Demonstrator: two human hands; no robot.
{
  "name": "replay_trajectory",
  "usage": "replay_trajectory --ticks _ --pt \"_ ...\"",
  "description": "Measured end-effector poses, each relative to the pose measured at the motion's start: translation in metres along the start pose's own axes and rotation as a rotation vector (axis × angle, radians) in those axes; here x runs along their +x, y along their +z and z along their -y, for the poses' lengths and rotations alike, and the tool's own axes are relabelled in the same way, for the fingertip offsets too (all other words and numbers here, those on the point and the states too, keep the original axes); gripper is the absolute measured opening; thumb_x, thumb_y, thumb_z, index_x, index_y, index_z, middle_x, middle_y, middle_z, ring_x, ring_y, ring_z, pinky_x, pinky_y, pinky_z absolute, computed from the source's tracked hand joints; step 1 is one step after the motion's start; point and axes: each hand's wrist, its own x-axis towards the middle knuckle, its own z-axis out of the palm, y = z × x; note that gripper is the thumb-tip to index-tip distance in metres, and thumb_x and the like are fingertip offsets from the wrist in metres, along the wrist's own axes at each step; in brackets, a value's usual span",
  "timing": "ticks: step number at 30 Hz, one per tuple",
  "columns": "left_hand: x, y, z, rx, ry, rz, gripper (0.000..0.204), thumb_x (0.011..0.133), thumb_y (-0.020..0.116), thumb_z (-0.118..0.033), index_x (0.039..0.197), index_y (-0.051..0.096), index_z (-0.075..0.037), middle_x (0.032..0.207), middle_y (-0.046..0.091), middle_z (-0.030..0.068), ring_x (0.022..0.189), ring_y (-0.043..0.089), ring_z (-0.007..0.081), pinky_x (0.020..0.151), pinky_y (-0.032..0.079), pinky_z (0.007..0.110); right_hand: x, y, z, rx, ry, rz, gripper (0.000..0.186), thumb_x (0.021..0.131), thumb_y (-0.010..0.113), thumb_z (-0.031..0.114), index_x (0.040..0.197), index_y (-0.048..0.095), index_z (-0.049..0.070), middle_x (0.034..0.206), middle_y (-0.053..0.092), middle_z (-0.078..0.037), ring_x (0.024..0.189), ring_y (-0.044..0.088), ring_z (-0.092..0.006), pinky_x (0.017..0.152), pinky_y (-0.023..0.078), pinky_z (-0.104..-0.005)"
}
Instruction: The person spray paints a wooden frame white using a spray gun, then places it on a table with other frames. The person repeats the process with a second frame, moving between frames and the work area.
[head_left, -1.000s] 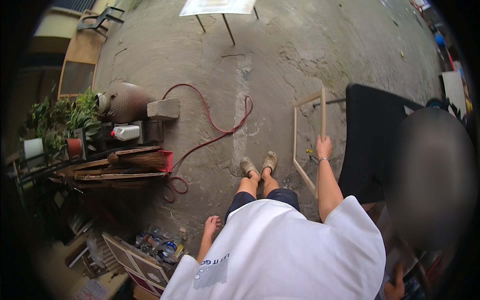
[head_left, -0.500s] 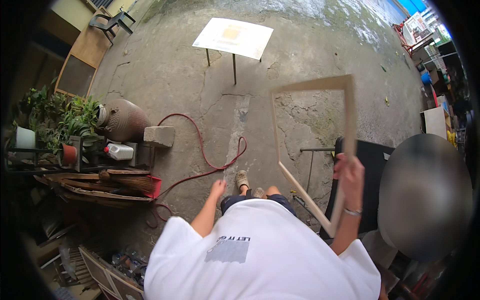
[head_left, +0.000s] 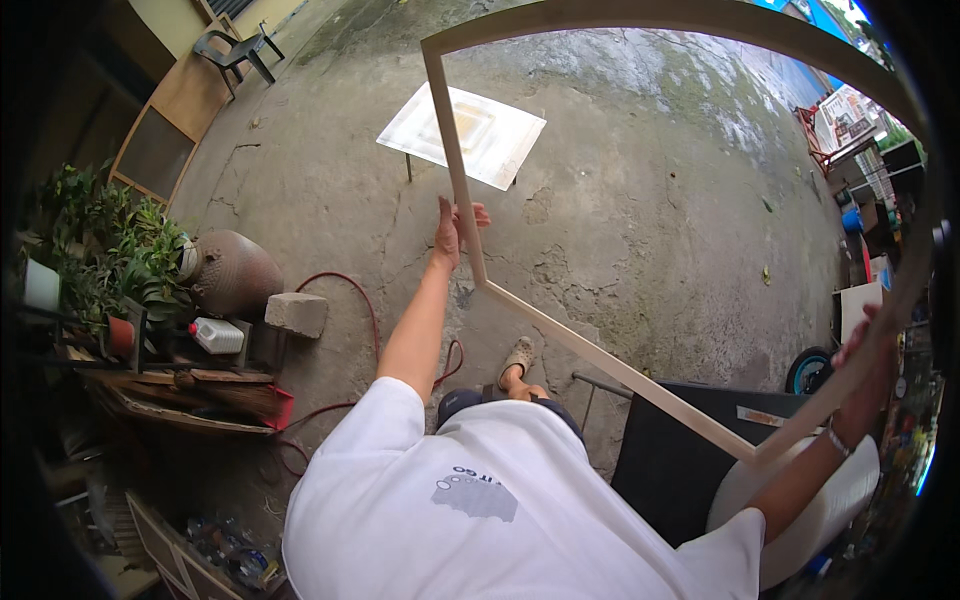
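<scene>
A large pale wooden frame (head_left: pixel 620 372), with nothing filling it, is held up in front of me, tilted. My left hand (head_left: pixel 450 238) is at its left bar, the thumb on one side and the fingers coming out past the other. On the opposite bar, at the far right, my right hand (head_left: pixel 868 372) grips the wood; its fingers are slightly blurred. Through the frame's left part shows a low table (head_left: pixel 415 128) with a white, paint-marked top and a yellowish rectangle in its middle.
A black panel (head_left: pixel 655 450) and a white roll (head_left: pixel 830 495) stand at my right. On the left are a clay jar (head_left: pixel 238 272), a concrete block (head_left: pixel 297 315), potted plants (head_left: pixel 120 240) and a white jug (head_left: pixel 217 336). A red hose (head_left: pixel 370 320) lies across the floor. A dark chair (head_left: pixel 238 52) stands far left.
The frame has risen and swung out to the right, looming larger. My left hand has reached forward from beside my body to its left bar. My right hand has moved outward with the frame.
</scene>
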Motion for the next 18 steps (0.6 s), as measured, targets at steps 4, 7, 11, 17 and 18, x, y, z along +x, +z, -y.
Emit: replay_trajectory --ticks 4,7,11,17,18 --pt "0.019 0.009 0.016 0.037 -0.021 -0.220 0.066 0.086 0.055 -0.075 0.096 0.058 -0.010 0.077 0.056 0.0006 0.063 0.057 0.0117 0.054 0.048 0.027 0.129 0.014 -0.028 -0.223 0.083 0.051 0.058 0.103 0.048 0.047 0.134 0.049 -0.002 0.089 0.061 -0.006 0.067 0.062 -0.0089 0.053 0.052 -0.0237" --pt "0.002 -0.020 0.008 0.044 -0.044 -0.518 0.065 0.086 0.056 -0.075 0.088 0.058 -0.010 0.068 0.052 -0.0003 0.055 0.052 0.0092 0.046 0.044 0.025 0.206 0.060 -0.067 -0.232 0.113 0.117 0.057 0.105 0.043 0.046 0.134 0.049 -0.003 0.087 0.063 -0.006 0.065 0.063 -0.0088 0.054 0.052 -0.0228" --pt "-0.018 -0.077 -0.015 0.081 -0.115 -0.746 0.061 0.093 0.051 -0.069 0.083 0.059 -0.009 0.061 0.049 -0.0004 0.052 0.051 0.0100 0.044 0.044 0.026 0.279 0.131 -0.117 -0.169 0.277 0.283 0.060 0.103 0.043 0.054 0.125 0.054 -0.001 0.075 0.060 -0.004 0.058 0.062 -0.0119 0.052 0.053 -0.0253" --pt "-0.005 -0.083 -0.082 0.229 0.133 -1.003 0.057 0.098 0.052 -0.058 0.082 0.062 -0.004 0.060 0.051 0.0001 0.049 0.051 0.0102 0.045 0.042 0.025 0.381 0.176 -0.314 -0.161 0.475 0.153 0.064 0.089 0.052 0.072 0.084 0.053 0.008 0.062 0.053 -0.002 0.052 0.056 -0.0141 0.051 0.050 -0.0288" --pt "-0.016 -0.076 -0.100 0.307 0.183 -1.030 0.056 0.098 0.054 -0.057 0.083 0.062 -0.003 0.060 0.052 0.0000 0.050 0.051 0.0101 0.046 0.042 0.025 0.387 0.192 -0.334 -0.079 0.497 0.106 0.063 0.089 0.053 0.073 0.079 0.052 0.011 0.059 0.050 -0.001 0.051 0.054 -0.0138 0.050 0.049 -0.0295"
